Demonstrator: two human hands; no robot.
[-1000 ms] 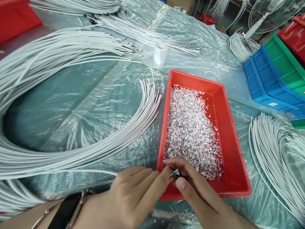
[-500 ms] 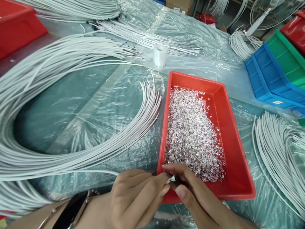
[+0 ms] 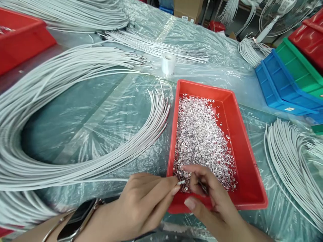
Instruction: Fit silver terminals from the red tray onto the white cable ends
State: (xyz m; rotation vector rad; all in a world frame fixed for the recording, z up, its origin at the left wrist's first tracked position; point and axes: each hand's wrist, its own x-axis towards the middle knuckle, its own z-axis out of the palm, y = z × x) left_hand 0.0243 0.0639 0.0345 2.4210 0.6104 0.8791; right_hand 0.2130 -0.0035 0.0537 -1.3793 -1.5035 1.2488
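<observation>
A red tray [image 3: 248, 174] in front of me holds a heap of small silver metal pieces [image 3: 202, 134]. My left hand [image 3: 146, 205] is closed in a pinch at the tray's near left corner, holding one tiny silver piece [image 3: 181, 182] at its fingertips. My right hand [image 3: 207, 198] is just to the right of it, over the tray's near edge, fingers curled among the silver pieces; what they hold is hidden. A dark watch and a thin bangle sit on my left wrist.
A big loop of white cables [image 3: 63, 111] lies left of the tray on clear plastic sheeting. More white cables [image 3: 290, 161] lie at the right. A white tape roll [image 3: 168, 64] stands behind the tray. Blue, green and red bins [image 3: 285, 84] are stacked at the far right; another red bin [image 3: 20, 37] sits far left.
My hands have parted a little. The left keeps the small silver piece in its pinch, and the right has moved slightly right and up into the heap.
</observation>
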